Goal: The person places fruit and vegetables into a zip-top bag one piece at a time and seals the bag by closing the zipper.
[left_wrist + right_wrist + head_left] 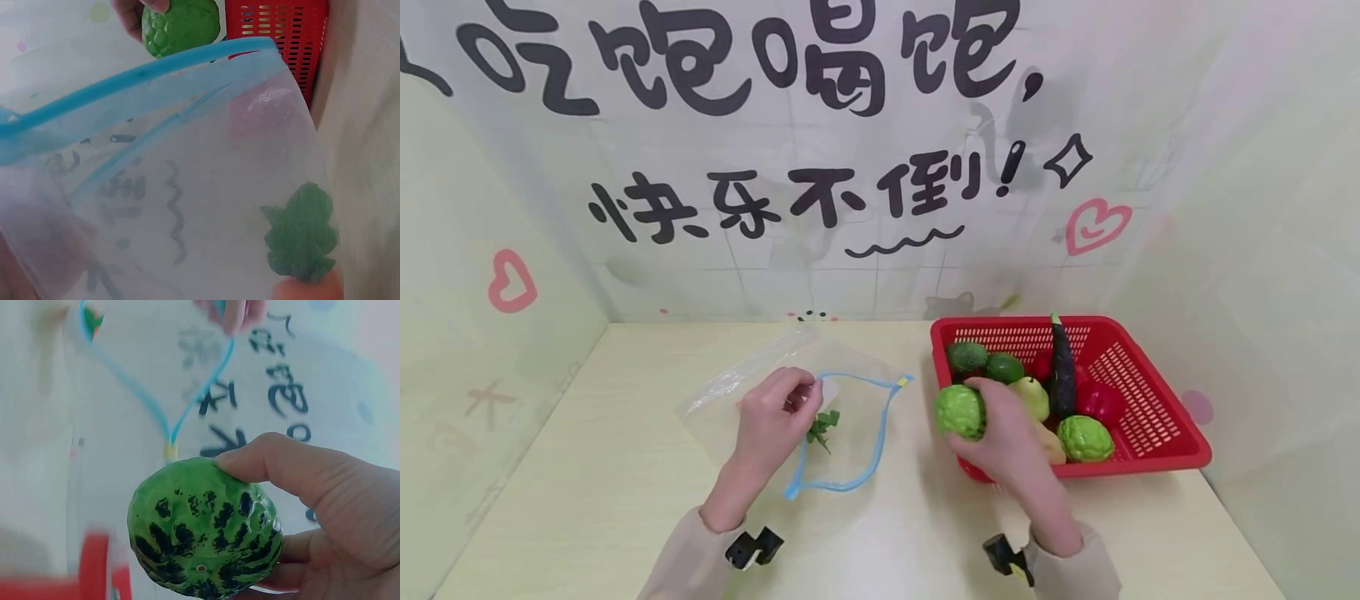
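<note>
My left hand point(775, 421) pinches the rim of a clear zip bag point(857, 433) with a blue seal, holding its mouth open toward the right. Through the bag, green leaves point(822, 427) show; in the left wrist view they top an orange thing point(309, 290) that looks like a carrot, mostly hidden. My right hand point(1007, 433) grips a bumpy green sugar apple point(958, 412), thumb on top and fingers beneath. The fruit is held over the left front edge of the red basket point(1157, 462), a short way right of the bag. Dark patches mark its underside in the right wrist view.
Inside the basket lie a dark eggplant point(1063, 375), another sugar apple point(1086, 439), a yellow-green pear point(1032, 398), a red pepper point(1101, 402) and dark green avocado-like fruits point(967, 357). A printed wall sheet point(820, 283) backs the pale table point(587, 467).
</note>
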Motion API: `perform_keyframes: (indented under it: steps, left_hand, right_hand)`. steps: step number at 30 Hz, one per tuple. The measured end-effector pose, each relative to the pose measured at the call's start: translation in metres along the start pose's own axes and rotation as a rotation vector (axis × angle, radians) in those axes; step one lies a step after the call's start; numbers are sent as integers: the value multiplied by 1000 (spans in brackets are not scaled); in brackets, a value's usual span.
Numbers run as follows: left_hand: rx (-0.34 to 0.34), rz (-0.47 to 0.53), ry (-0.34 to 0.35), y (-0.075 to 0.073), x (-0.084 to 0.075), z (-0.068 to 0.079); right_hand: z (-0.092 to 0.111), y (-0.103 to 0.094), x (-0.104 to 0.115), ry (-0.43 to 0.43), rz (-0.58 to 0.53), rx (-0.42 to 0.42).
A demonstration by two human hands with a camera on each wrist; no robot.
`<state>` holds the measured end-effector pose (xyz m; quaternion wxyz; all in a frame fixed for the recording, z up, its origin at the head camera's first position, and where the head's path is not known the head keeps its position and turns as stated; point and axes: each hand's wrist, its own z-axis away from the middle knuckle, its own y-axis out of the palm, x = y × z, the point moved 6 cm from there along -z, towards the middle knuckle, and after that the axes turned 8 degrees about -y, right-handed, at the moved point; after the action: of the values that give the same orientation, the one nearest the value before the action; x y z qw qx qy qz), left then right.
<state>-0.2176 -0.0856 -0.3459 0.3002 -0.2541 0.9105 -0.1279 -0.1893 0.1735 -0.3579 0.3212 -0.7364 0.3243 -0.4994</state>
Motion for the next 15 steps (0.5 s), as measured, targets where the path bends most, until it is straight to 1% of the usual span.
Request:
perform_keyframes:
  steps: [4,8,12,15]
  left_hand:
    - [2,1,-1,1,2,0]
    - [16,11,-13,3,5,0]
    - [19,22,-19,4,4,0]
    - [22,17,1,6,1,0]
  right_hand:
    - [-3,21,33,-96,-50,11]
    - [-6,45,60,-217,-91,39]
    - [-12,73,74,-267,-106,89]
    - [-19,95,79,-284,-107,130]
